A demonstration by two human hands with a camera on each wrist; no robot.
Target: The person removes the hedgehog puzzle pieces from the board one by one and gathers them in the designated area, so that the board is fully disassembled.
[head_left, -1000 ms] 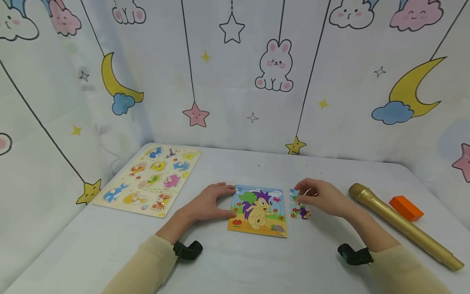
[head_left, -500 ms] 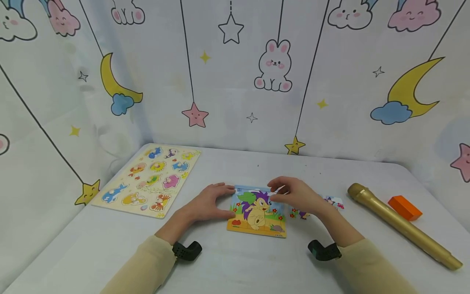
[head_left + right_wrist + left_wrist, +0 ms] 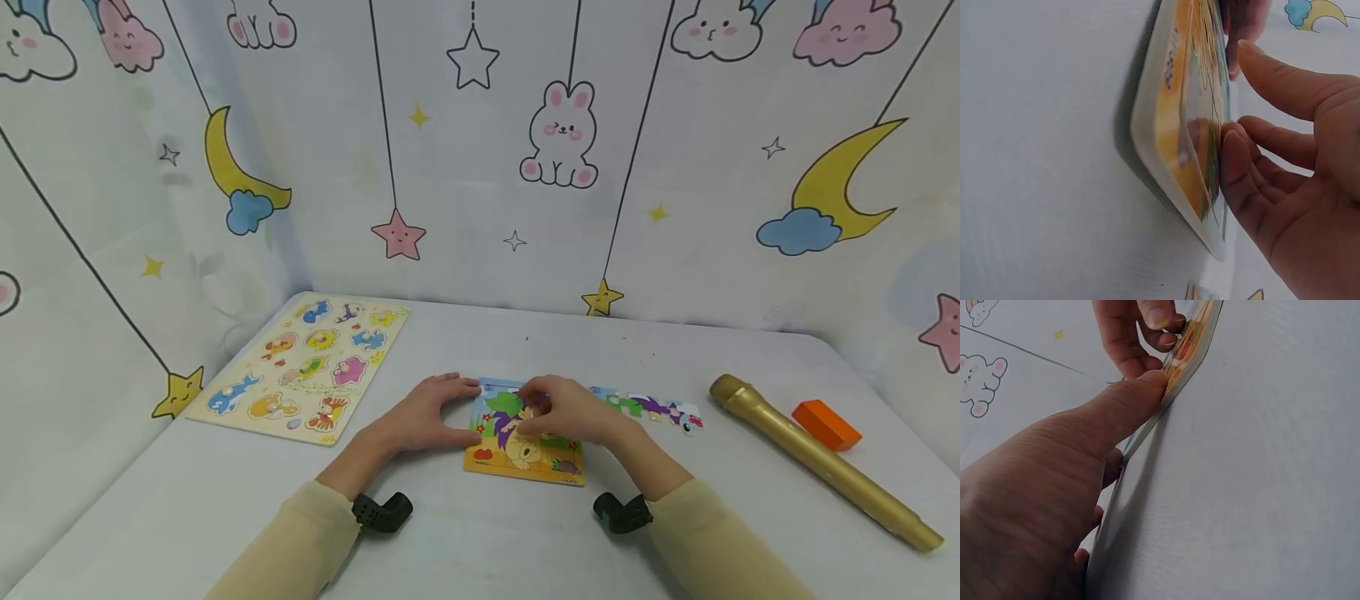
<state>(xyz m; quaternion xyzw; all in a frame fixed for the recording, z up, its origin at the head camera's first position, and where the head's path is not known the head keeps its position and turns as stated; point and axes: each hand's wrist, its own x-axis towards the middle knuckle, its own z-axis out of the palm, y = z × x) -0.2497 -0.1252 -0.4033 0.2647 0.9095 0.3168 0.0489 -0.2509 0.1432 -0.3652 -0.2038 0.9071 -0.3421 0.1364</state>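
Observation:
A square jigsaw puzzle board [image 3: 525, 475] with a purple-spined hedgehog picture lies flat mid-table. My left hand [image 3: 420, 414] rests at its left side, thumb touching the near part of that edge and forefinger the far corner; the left wrist view shows the thumb [image 3: 1129, 400] laid straight against the rim. Over the picture's upper middle is my right hand [image 3: 573, 408]. In the right wrist view its loosely bent fingers [image 3: 1235, 156] touch the board face while the thumb [image 3: 1279, 78] stands apart; no piece shows between them. Several loose puzzle pieces [image 3: 652, 407] lie to the right, partly behind that hand.
A cream peg puzzle board [image 3: 307, 367] with animal figures lies at the back left. To the right are a gold microphone [image 3: 825, 462] and an orange block [image 3: 827, 425]. A white cloth backdrop [image 3: 465, 158] with cartoon prints rises behind the table.
My right hand has moved left from the loose pieces onto the puzzle board, uncovering the row of pieces at the right. The left hand stays at the board's left edge.

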